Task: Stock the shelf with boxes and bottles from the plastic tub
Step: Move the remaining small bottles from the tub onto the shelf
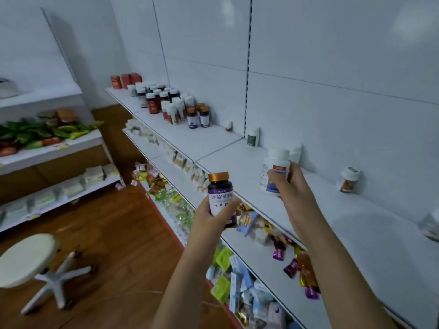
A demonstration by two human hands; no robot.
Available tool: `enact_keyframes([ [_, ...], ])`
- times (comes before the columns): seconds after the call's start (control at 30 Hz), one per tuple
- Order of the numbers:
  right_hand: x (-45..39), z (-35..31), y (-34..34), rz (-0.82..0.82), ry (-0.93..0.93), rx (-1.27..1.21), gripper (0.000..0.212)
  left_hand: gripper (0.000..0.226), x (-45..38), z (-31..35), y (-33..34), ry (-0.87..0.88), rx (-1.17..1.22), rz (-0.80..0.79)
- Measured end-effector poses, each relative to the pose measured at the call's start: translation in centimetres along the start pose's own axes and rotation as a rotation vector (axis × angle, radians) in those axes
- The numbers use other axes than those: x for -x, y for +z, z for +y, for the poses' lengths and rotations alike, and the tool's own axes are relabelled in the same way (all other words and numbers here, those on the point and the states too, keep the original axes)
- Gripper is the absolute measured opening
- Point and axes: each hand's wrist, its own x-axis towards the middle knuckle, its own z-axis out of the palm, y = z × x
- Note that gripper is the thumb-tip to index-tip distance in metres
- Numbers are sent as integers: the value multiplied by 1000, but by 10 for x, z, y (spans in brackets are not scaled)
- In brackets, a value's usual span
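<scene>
My left hand point(209, 222) grips a dark bottle point(221, 198) with a gold cap and a purple-and-white label, held upright in front of the shelf edge. My right hand point(288, 188) holds a white bottle point(274, 172) with a white cap over the top white shelf point(237, 167). Along the shelf's back panel stand a green-labelled white bottle point(253, 137), a small bottle point(228, 126) and an orange-labelled bottle point(348, 179). Further left a group of bottles point(173, 105) and red boxes point(126, 80) fills the shelf. The plastic tub is out of view.
Lower shelves point(256, 255) hold wrapped sweets, packets and small boxes. A second shelf unit point(54, 148) at the left carries green packets and white packs. A white stool point(31, 260) stands on the wooden floor. A blurred object point(431, 224) lies at the right edge.
</scene>
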Motion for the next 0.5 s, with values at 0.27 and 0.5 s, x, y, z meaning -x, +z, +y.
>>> enact_keyframes([
  [0.27, -111, 47, 9, 57, 42, 103, 31, 22, -139, -1, -23, -59, -130, 19],
  [0.5, -159, 98, 15, 242, 74, 304, 42, 26, -230, -32, -20, -114, -231, -76],
])
